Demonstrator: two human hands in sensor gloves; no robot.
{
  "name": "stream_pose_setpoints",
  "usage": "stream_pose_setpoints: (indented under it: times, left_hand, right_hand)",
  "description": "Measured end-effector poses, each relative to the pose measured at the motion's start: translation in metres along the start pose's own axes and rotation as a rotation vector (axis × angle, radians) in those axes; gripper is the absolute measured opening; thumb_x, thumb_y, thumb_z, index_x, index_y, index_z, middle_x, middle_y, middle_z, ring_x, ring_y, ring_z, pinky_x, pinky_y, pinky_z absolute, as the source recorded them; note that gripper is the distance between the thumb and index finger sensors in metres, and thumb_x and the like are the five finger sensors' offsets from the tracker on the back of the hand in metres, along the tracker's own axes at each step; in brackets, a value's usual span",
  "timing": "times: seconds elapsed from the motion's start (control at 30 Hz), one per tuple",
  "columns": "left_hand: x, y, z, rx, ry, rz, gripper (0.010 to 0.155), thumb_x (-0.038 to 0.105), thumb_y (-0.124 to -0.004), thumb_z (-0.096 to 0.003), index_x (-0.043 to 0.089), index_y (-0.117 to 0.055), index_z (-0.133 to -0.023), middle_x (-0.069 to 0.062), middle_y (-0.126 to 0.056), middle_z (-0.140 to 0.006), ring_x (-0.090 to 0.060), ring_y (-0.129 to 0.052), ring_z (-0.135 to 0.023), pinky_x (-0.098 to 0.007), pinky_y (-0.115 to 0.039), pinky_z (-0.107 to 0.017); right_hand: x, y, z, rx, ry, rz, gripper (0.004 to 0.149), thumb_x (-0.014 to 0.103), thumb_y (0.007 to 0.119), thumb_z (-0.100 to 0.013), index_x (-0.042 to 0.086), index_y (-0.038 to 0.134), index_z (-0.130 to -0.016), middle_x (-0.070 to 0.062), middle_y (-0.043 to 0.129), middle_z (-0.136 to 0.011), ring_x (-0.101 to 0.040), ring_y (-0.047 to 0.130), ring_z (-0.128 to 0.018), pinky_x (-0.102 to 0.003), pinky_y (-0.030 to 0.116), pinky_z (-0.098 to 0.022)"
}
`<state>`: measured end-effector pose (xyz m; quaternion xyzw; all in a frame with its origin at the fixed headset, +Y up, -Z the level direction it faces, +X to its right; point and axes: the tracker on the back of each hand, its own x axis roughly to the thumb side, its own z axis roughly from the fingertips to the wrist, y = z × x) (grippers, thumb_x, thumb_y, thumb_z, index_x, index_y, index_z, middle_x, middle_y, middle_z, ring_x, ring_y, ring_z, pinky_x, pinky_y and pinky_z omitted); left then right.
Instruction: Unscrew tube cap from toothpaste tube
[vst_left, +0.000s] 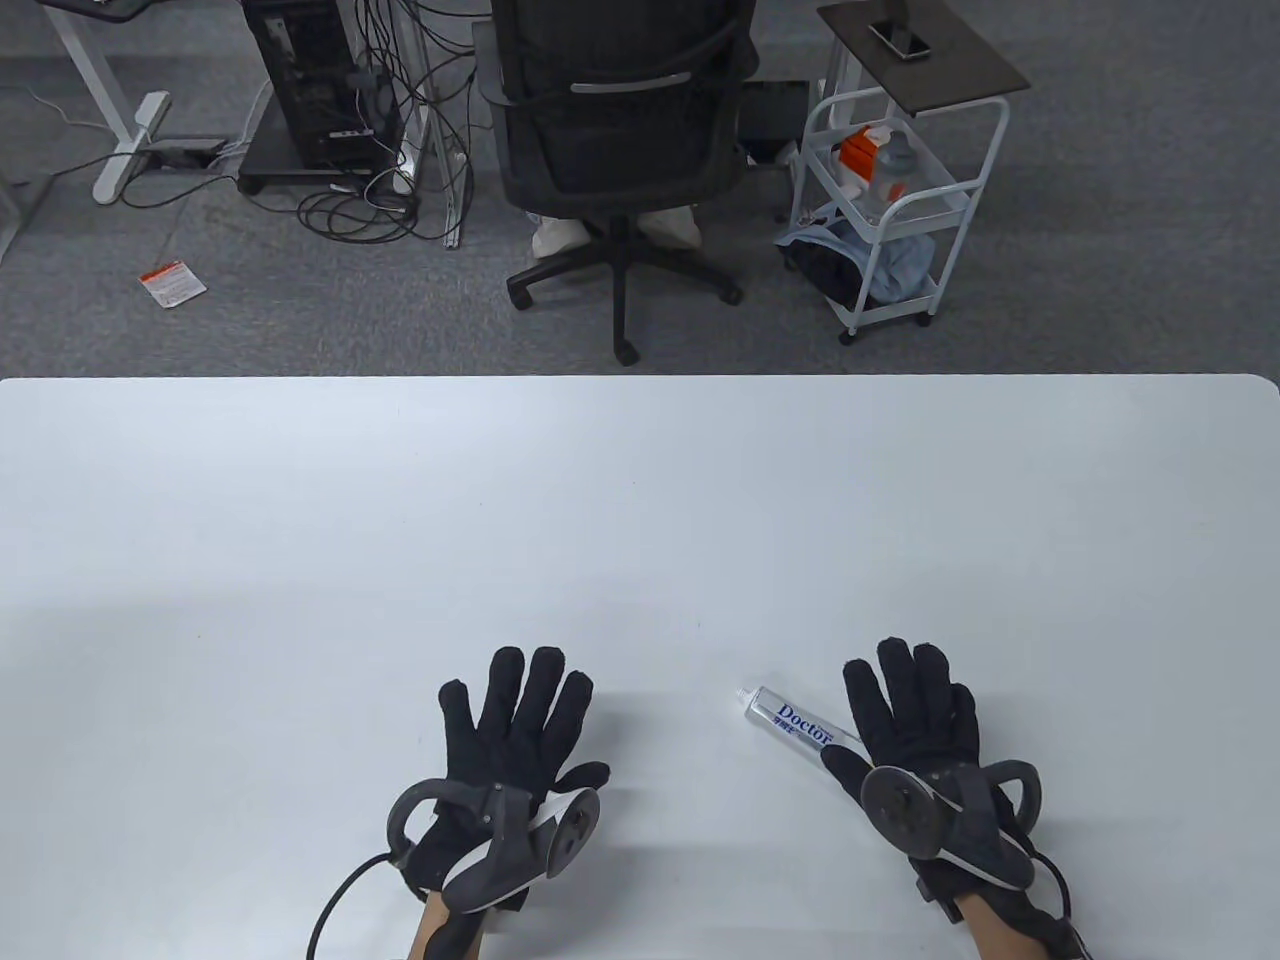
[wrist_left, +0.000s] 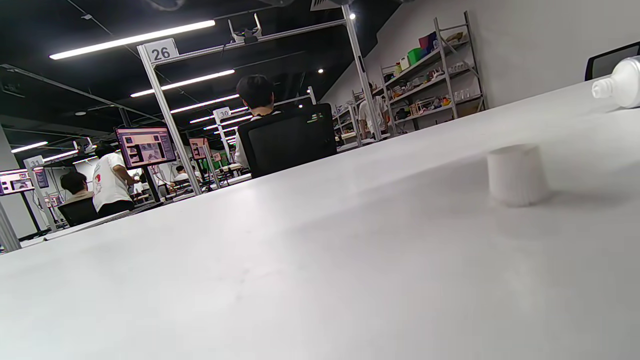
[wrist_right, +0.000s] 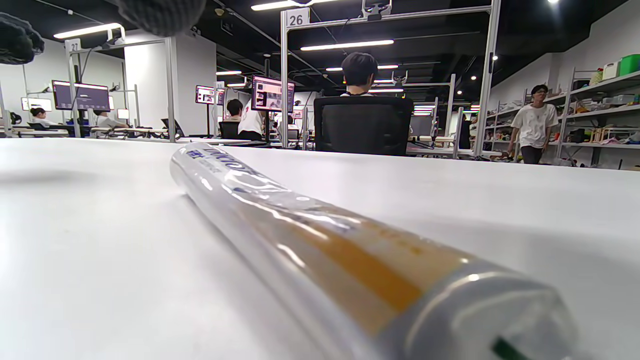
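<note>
- White tabletop fills the near scene, with an open office floor beyond its far edge.
- Nearest, the left hand and the right hand lie flat on the table, fingers spread, gripping nothing.
- The toothpaste tube lies on its side just left of the right hand, tail tucked under that hand's thumb side, bare nozzle pointing up-left.
- In the left wrist view a small white cap stands alone on the table, apart from the nozzle; it is soft in focus, but I judge it to be the tube cap, already off.
- So the unscrewing looks done; if any turning remains, pin the tube's body with one hand and twist at the nozzle only.
- Nothing on the table blocks either hand.
- Farther off stand an office chair, a white cart and a computer tower with cables.
</note>
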<state>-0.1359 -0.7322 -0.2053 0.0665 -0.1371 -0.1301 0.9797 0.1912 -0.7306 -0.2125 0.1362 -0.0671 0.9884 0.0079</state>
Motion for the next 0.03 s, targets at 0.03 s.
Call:
stream_pose_setpoints:
  times: [0.03]
  left_hand:
    - [-0.0001, -0.0001, -0.0001, 0.001, 0.001, 0.0, 0.08, 0.069, -0.044, -0.0528, 0.033, -0.024, -0.121, -0.005, -0.024, -0.132, -0.039, -0.032, -0.122, -0.074, -0.043, -0.081]
  right_hand:
    - [0.0005, 0.0019, -0.0013, 0.015, -0.004, -0.001, 0.076, 0.048, 0.056, -0.058, 0.012, 0.018, -0.114, -0.023, 0.006, -0.118, -0.053, 0.005, -0.106, -0.073, 0.027, -0.074]
